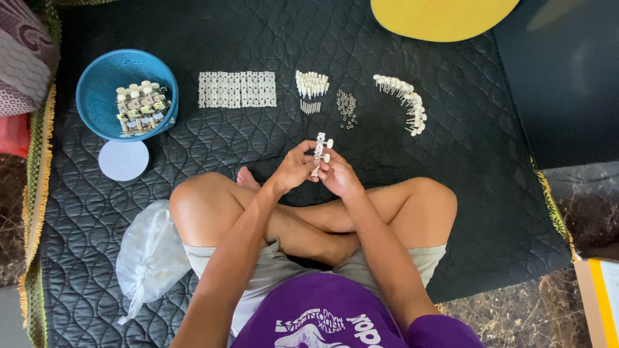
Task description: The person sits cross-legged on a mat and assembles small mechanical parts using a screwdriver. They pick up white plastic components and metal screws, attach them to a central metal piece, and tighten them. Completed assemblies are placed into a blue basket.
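Both hands meet in front of the person's crossed legs, above a black quilted mat (387, 148). Left hand (293, 167) and right hand (338, 175) are each closed, fingertips pinching one small assembled part (320, 151), a narrow metal strip with pale cream knobs sticking out of it. It stands roughly upright between the two hands, its top poking above the fingers.

Just beyond the hands, four groups of loose parts lie in a row on the mat. Straight ahead sits a bundle of cream pegs (311, 85) with thin pins at its near edge. Immediately right of it is a cluster of tiny dark rings (347, 107). Farther right, a curved line of cream knobs on pins (406, 100) arcs toward the mat's edge. Left of the pegs lies a flat rectangle of small pale plates (237, 89) set side by side.

Well to the left of the hands stands a blue perforated bowl (106, 77) holding a heap of finished assemblies (142, 108). A round white lid (123, 160) lies just beside the bowl on its near side. Beside the person's left knee rests a clear plastic bag (151, 258), its contents too blurred to tell.

Far ahead and to the right, a yellow oval board (438, 18) overlaps the mat's far edge. Nothing lies between the hands and the rows of parts.
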